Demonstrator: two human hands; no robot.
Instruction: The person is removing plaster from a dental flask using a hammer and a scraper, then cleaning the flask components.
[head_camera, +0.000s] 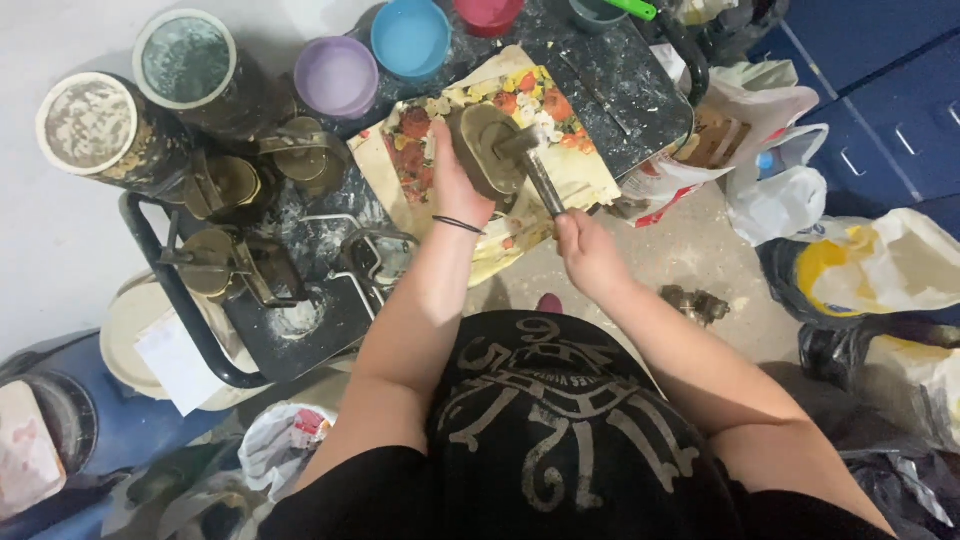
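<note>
A dull brass-coloured oval mould (488, 148) lies on a flower-printed sheet (560, 165) spread over a dark, dusty work table (630, 85). My left hand (453, 182) presses against the mould's left side and steadies it. My right hand (588, 252) grips the handle of a small hammer (532, 163), whose head rests on the mould's top right. A thin black band sits on my left wrist.
Two cylindrical tins (92, 122) and several brass moulds (228, 182) crowd the table's left part. Purple (336, 74), blue (410, 36) and red bowls stand at the back. Plastic bags (790, 195) lie on the floor at right, a blue drum (70, 420) at lower left.
</note>
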